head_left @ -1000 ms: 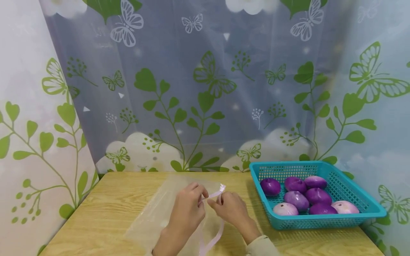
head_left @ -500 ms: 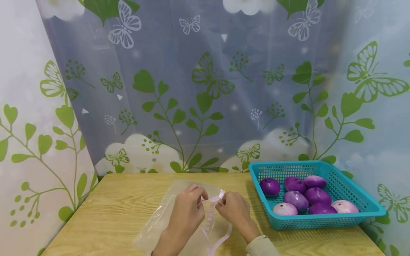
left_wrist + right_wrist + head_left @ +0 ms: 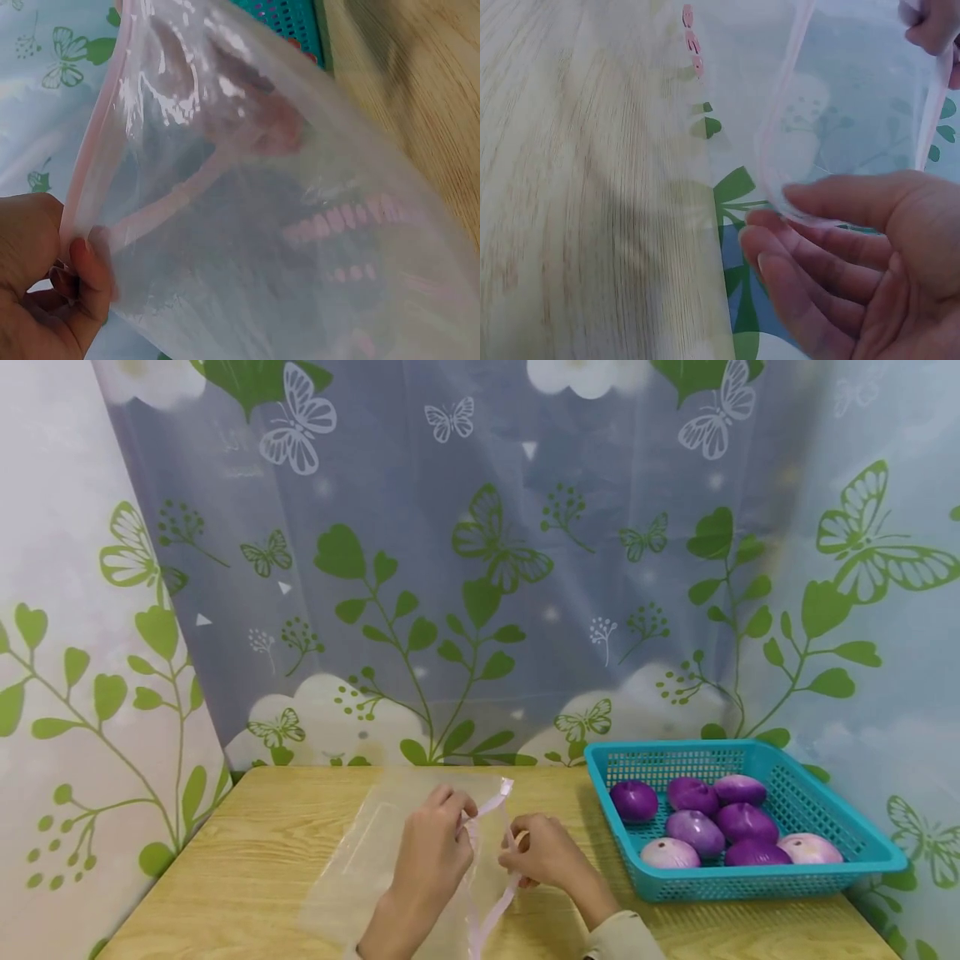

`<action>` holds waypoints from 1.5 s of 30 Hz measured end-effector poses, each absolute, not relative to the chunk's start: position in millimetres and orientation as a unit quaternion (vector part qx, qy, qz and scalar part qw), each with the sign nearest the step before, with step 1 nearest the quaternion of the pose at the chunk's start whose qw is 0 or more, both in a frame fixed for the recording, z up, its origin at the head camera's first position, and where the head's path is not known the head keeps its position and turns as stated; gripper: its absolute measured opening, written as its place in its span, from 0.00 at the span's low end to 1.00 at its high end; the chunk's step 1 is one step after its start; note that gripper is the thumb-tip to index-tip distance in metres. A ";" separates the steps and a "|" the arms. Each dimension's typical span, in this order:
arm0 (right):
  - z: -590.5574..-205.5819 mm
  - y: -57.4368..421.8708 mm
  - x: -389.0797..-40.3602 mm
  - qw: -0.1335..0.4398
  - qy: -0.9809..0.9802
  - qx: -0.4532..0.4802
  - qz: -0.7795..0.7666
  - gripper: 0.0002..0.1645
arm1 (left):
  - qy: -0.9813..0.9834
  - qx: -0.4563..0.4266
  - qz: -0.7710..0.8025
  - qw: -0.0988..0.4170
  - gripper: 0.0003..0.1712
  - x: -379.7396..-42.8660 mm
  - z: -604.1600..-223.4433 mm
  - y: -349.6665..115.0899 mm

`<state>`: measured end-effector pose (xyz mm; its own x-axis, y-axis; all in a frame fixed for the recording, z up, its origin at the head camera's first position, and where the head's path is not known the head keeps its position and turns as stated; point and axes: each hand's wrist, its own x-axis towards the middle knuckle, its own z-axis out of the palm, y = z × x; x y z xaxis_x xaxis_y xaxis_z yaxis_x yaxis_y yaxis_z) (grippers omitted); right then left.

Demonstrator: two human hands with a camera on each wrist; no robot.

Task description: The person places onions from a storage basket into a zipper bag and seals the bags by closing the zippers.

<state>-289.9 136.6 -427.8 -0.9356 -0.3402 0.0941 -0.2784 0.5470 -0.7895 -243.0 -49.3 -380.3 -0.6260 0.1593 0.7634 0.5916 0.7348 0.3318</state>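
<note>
A clear plastic zip bag (image 3: 360, 860) with a pink-edged mouth stands tilted above the table in the head view. My left hand (image 3: 431, 847) pinches one pink edge between thumb and fingers, seen closely in the left wrist view, where the clear film (image 3: 217, 262) spreads wide. At the facing edge, my right hand (image 3: 547, 856) holds the other lip between thumb and fingertips. The right wrist view has this right hand (image 3: 840, 255) with the pink lip (image 3: 786, 82) running between its thumb and fingers. A gap lies between the two lips. Nothing shows inside the bag.
A teal plastic basket (image 3: 772, 887) stands at the right of the wooden table (image 3: 247, 843). Several peeled purple onions (image 3: 693, 833) lie in it. A patterned curtain (image 3: 390, 635) with leaves and butterflies hangs behind the table, with more at both sides.
My hands have moved slightly apart, and the bag's mouth is spread wider. The right hand has changed its hold, its fingers now less bunched. The basket and onions stay in place.
</note>
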 end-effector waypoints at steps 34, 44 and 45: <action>-425.6 154.9 -296.7 0.013 0.853 -0.223 -0.472 0.02 | -0.906 -0.149 -0.276 0.284 0.10 -238.5 -355.2 -82.8; -424.9 151.1 -298.3 0.009 0.824 -0.253 -0.508 0.09 | -0.906 -0.146 -0.265 0.295 0.03 -238.4 -355.2 -82.8; -425.5 151.5 -298.5 0.002 0.822 -0.260 -0.506 0.09 | -0.906 -0.144 -0.264 0.297 0.03 -238.4 -355.2 -83.0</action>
